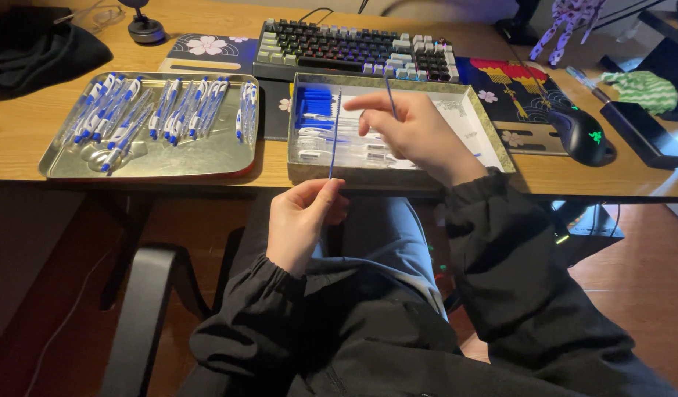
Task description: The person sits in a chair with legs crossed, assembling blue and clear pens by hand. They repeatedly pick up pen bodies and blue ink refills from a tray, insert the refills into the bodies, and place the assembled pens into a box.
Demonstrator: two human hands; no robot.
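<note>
My left hand (303, 217) pinches the lower end of a thin blue pen refill (334, 132), held upright in front of the table edge. My right hand (412, 132) hovers over the shallow cardboard box (493, 132) with another thin blue refill (389, 94) between its fingers. Inside the box lie blue pen parts (314, 103) and clear pen barrels (331, 151). To the left a metal tray (155, 158) carries several assembled blue and white pens (178, 109).
A keyboard (353, 48) lies behind the box, on a patterned desk mat (515, 92) with a black mouse (585, 132). A black cloth (34, 48) is at the far left and a green striped cloth (647, 88) at the right. A chair armrest (140, 309) is below left.
</note>
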